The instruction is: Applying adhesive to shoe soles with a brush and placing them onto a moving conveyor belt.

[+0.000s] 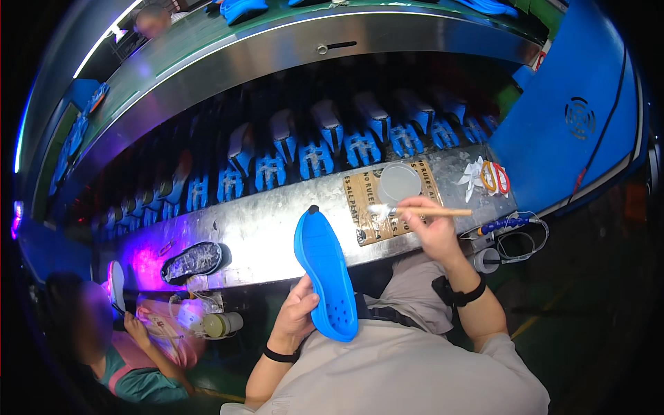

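My left hand [299, 310] grips a bright blue shoe sole [325, 270] by its lower edge, holding it upright with its dark toe tip near the metal bench [263, 228]. My right hand [430, 228] holds a wooden-handled brush [422, 211] level, its pale bristles over a piece of brown cardboard [373, 200]. A round clear cup [399, 182] stands on that cardboard just beyond the bristles.
A row of blue shoe parts on dark holders [318, 149] runs behind the bench. A black sole [196, 261] lies at the bench's left under purple light. Scissors with orange and red handles [495, 177] lie at the right. A seated person [121, 346] works lower left.
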Motion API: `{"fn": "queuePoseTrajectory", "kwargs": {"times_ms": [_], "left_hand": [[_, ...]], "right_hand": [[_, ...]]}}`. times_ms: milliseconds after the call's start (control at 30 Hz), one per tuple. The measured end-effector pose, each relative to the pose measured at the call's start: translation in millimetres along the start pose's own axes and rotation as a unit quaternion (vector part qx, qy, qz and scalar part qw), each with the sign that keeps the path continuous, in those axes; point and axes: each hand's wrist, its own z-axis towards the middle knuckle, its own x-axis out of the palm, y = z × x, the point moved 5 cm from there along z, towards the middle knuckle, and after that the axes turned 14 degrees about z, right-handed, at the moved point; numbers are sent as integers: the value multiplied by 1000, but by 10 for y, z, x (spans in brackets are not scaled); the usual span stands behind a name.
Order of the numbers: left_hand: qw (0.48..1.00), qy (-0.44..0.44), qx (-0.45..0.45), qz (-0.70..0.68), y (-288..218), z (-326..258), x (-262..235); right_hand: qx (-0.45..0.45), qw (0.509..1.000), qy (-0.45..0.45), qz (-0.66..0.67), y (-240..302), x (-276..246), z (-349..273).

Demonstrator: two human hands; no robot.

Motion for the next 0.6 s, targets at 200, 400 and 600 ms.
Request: {"fn": "queuePoseTrajectory", "kwargs": {"times_ms": [200, 400, 600], "left_hand": [[1000, 24, -4, 10, -148, 25, 76], [997, 23, 8, 73, -251, 23, 121], [997, 21, 10, 72, -362, 17, 101]], "right_hand": [[-24, 991, 125, 29, 107, 444, -172], [-78, 989, 126, -29, 180, 562, -137], [-108, 972, 205, -29, 263, 614, -211]]}}
